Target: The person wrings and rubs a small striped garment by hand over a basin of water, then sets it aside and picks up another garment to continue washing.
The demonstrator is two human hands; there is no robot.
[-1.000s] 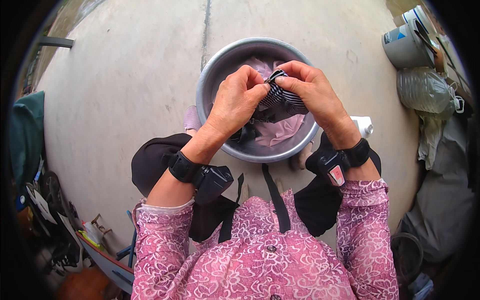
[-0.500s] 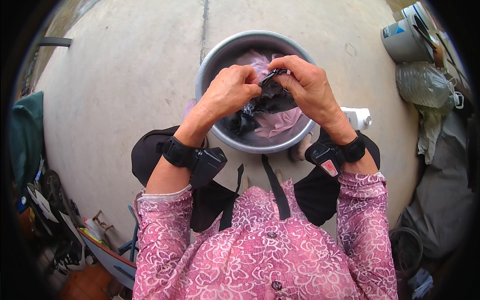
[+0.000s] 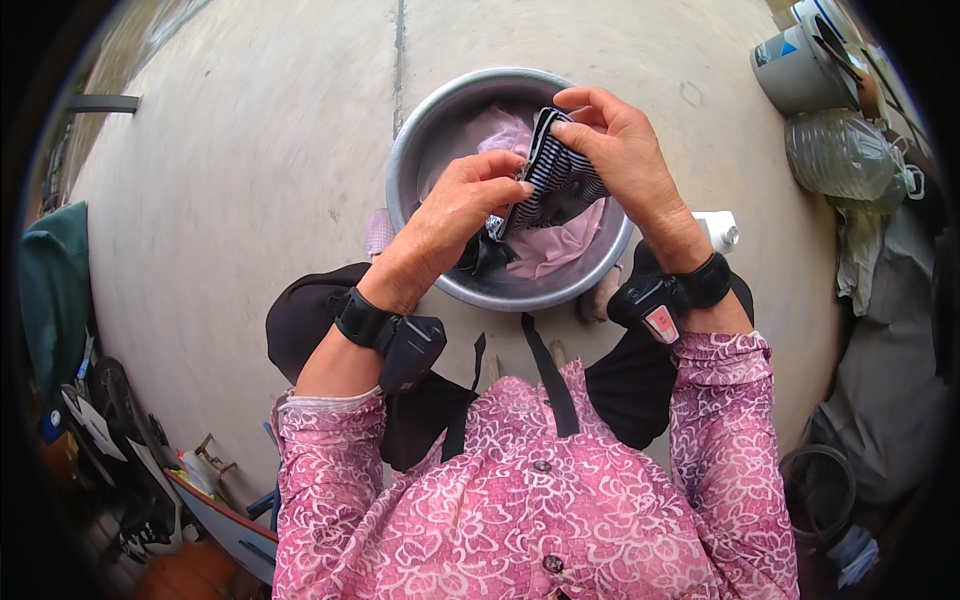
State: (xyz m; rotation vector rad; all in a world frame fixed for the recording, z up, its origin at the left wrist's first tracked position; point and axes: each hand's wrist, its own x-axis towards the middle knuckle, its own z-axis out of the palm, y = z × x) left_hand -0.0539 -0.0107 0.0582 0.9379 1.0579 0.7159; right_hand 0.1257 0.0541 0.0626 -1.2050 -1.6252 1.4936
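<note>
A black-and-white striped garment (image 3: 562,180) hangs between my hands over a round metal basin (image 3: 410,135). My left hand (image 3: 468,203) pinches its dark edge at the lower left. My right hand (image 3: 622,150) grips the same edge higher up, thumb in front, so the edge stretches taut and slanting. Below, pale pink cloth (image 3: 560,247) lies in the basin, with more pink cloth (image 3: 505,130) toward its far side. A black cloth (image 3: 487,256) rests near the basin's front left. What kind of garment the striped piece is, I cannot make out.
A white bottle (image 3: 720,232) lies right of the basin. Farther right are a grey bucket (image 3: 805,72), a large clear plastic jug (image 3: 838,155) and a grey cover (image 3: 880,350). Left stand a green cloth (image 3: 55,290) and assorted clutter. Concrete floor (image 3: 240,150) surrounds the basin.
My hands have moved apart along the garment's edge, the right one upward and the left one slightly down. The bunched striped cloth is now spread out, showing its stripes.
</note>
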